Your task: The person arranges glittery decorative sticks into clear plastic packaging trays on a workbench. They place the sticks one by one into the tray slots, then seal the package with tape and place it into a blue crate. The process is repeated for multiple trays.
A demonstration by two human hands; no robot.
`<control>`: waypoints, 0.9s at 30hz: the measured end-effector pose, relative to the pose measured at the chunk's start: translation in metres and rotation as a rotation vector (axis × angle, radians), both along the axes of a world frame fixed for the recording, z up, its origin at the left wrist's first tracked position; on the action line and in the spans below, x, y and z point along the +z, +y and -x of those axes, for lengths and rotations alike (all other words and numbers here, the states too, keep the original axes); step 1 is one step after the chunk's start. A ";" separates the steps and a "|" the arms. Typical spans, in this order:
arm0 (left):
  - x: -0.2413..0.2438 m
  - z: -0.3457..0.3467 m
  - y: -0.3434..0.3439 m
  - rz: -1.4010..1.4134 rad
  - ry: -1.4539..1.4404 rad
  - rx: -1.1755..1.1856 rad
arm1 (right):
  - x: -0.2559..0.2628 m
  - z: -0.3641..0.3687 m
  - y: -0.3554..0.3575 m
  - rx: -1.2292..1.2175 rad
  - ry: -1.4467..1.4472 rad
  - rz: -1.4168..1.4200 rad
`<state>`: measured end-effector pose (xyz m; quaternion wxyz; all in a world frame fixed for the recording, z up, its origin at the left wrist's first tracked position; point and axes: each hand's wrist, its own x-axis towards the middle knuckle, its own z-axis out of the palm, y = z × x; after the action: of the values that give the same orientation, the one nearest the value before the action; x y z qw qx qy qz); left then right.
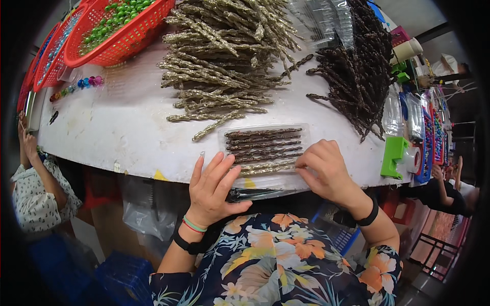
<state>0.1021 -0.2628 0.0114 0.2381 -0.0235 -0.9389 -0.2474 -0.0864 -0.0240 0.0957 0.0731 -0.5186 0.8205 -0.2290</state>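
A clear plastic tray [264, 128] lies near the table's front edge. Several dark brown glittery twisted sticks [264, 146] are lined up in it side by side. Nearest to me in the tray are gold glittery twisted sticks [268, 168]. My right hand [325, 172] pinches the right end of the gold sticks between thumb and fingers; whether it grips one or more is hidden. With fingers spread, my left hand [216, 187] rests at the tray's left side, its fingertips by the sticks' left ends. It holds nothing.
Beyond the tray lie a large gold stick pile [226, 57] and a dark stick pile [356, 76]. Red baskets [115, 53] of beads stand far left, beside a short bead string [90, 81]. A green tape dispenser [394, 157] sits right. Other people are at both sides.
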 end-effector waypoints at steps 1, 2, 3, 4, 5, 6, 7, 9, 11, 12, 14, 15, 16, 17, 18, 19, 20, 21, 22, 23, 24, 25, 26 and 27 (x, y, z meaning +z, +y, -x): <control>0.000 0.000 0.000 0.006 -0.001 0.000 | 0.000 -0.001 0.001 0.008 0.016 0.005; -0.001 0.002 0.000 0.011 -0.002 0.001 | -0.001 -0.002 0.002 0.016 0.032 0.010; -0.001 0.003 0.000 0.019 -0.001 0.002 | -0.002 -0.003 0.002 0.008 0.038 0.016; 0.000 0.002 0.001 0.021 -0.005 0.004 | -0.003 -0.004 0.002 0.000 0.044 0.021; 0.000 0.000 0.001 0.022 -0.009 0.006 | -0.005 -0.006 0.002 -0.008 0.051 0.027; 0.001 0.000 0.000 0.026 -0.007 0.007 | -0.006 -0.007 0.001 -0.012 0.063 0.021; 0.002 0.001 -0.001 0.027 -0.007 0.001 | -0.008 -0.009 0.000 -0.015 0.075 0.015; 0.002 0.000 0.000 0.038 -0.014 0.002 | -0.007 -0.005 -0.005 0.016 0.081 -0.013; 0.001 -0.002 0.000 0.026 -0.011 -0.006 | 0.009 0.008 -0.014 0.076 0.067 -0.069; 0.001 -0.001 -0.001 0.022 -0.007 -0.018 | 0.011 0.014 -0.022 0.051 0.021 -0.026; 0.002 0.000 -0.004 0.014 0.001 -0.052 | 0.012 0.028 -0.047 -0.002 -0.068 0.053; 0.002 -0.002 -0.005 0.004 -0.005 -0.058 | 0.009 0.034 -0.062 0.003 -0.027 0.103; 0.003 -0.002 -0.006 -0.008 -0.007 -0.070 | 0.002 0.040 -0.077 0.002 0.017 0.152; 0.004 -0.002 -0.006 -0.016 -0.012 -0.077 | -0.006 0.046 -0.090 0.007 0.059 0.204; 0.005 -0.001 -0.006 -0.020 -0.006 -0.076 | -0.013 0.051 -0.100 0.004 0.101 0.155; 0.005 -0.001 -0.006 -0.024 -0.003 -0.077 | -0.022 0.055 -0.108 -0.002 0.140 0.106; 0.006 0.001 -0.006 -0.028 0.000 -0.080 | -0.025 0.059 -0.113 -0.009 0.180 0.057; 0.005 0.000 -0.006 -0.020 0.002 -0.077 | -0.024 0.062 -0.113 -0.019 0.166 0.081; 0.003 0.000 -0.006 -0.013 0.004 -0.076 | -0.022 0.066 -0.111 -0.030 0.152 0.104; 0.002 0.001 -0.006 -0.005 0.007 -0.076 | -0.017 0.070 -0.107 -0.044 0.139 0.128; 0.003 -0.001 -0.006 -0.006 0.011 -0.063 | -0.006 0.072 -0.099 -0.009 0.101 0.169; 0.003 -0.001 -0.005 -0.014 0.015 -0.052 | 0.009 0.069 -0.090 0.006 0.077 0.211; 0.001 -0.002 -0.004 -0.022 0.018 -0.044 | 0.018 0.064 -0.073 -0.042 -0.050 0.176; -0.002 -0.002 -0.003 -0.058 0.057 -0.030 | 0.031 0.058 -0.056 -0.055 -0.118 0.129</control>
<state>0.1039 -0.2657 0.0098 0.2616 -0.0377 -0.9238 -0.2771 -0.1441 -0.0801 0.1265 0.0814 -0.4851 0.8123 -0.3134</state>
